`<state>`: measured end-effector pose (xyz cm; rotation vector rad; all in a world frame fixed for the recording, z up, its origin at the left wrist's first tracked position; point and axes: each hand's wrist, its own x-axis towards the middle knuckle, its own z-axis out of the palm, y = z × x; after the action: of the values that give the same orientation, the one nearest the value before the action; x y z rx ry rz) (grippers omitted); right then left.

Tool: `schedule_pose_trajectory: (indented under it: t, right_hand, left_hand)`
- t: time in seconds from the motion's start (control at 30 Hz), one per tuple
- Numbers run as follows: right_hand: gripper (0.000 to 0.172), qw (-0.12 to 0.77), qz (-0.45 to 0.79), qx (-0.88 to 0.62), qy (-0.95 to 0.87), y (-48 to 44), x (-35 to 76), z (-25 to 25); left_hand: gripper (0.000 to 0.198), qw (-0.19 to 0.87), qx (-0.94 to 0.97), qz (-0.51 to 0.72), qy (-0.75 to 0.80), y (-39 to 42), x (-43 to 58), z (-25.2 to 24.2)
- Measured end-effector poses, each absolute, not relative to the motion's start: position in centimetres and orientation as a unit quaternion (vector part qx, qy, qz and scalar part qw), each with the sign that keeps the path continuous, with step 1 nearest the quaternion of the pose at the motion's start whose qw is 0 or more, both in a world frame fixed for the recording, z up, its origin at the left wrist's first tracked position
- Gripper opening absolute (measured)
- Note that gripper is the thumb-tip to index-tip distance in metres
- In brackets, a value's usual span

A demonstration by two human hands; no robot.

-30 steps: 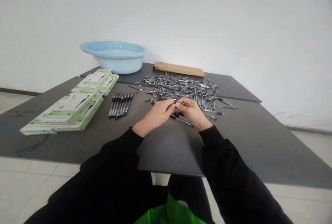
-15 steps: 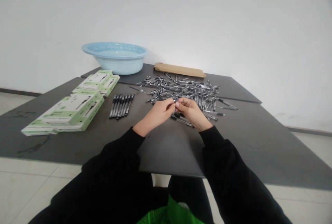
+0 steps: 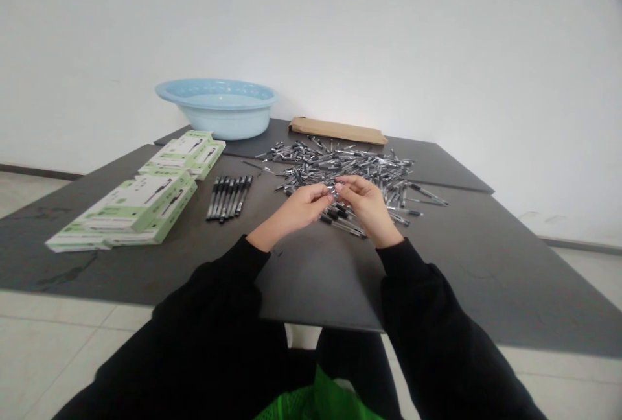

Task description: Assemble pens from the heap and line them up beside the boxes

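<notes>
Head view has the left hand [image 3: 305, 209] and right hand [image 3: 365, 204] curled close together, any grip too small to tell, at a large heap of pens [image 3: 357, 164] remaining loose, with only one short row of pens [image 3: 227, 197] aligned on the surface [image 3: 437, 277].

A big dark grey table [image 3: 486, 277] stands in front of a plain, whitish wall [image 3: 389, 31] with a thin dark strip [image 3: 39, 172] along its bottom, and the tiled floor [image 3: 39, 355] is pale
</notes>
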<state>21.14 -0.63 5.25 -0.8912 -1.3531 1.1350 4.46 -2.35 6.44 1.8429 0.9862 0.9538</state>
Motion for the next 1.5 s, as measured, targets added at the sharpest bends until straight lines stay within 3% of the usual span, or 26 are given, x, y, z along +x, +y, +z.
schedule_pose_trajectory:
  t: [0.53,0.97,1.5]
  right_hand:
    - [0.029,0.577,0.387,-0.385,-0.608,-1.3,20.9,5.9]
    - [0.027,0.597,0.353,-0.391,-0.605,-0.9,20.6,4.8]
    - [0.029,0.618,0.324,-0.414,-0.584,-1.4,19.8,4.3]
  left_hand:
    - [0.015,0.463,0.650,0.464,0.384,-1.3,4.5,5.6]
    - [0.024,0.629,0.484,0.503,0.343,-1.0,5.0,4.5]
    - [0.021,0.671,0.423,0.523,0.312,-1.5,5.4,4.6]
